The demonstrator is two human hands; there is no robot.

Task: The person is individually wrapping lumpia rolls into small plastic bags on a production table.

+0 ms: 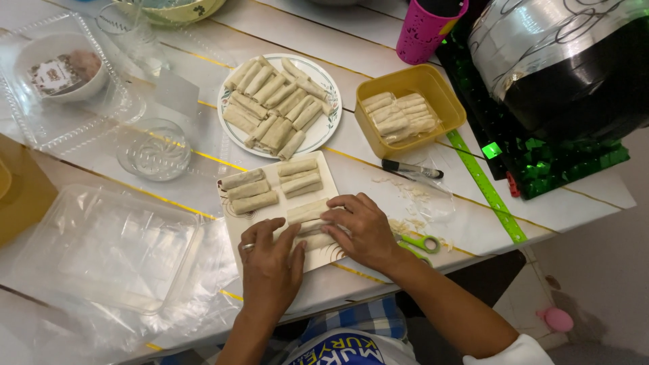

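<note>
- Rolls [307,223], pale thin-wrapped pastry, lie on the rectangular white tray [236,226] near the counter [378,162] front edge; likely soft, light, easily dented, best taken by their long sides.
- Left hand [270,267] and right hand [362,230] rest on them, fingers spread flat, not clamped.
- Round plate [328,128] crowds the far side; clear lid [108,247] lies left, green scissors [419,245] right.

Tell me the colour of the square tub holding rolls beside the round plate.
Mustard yellow tub, seen clearly in the head view.
</note>
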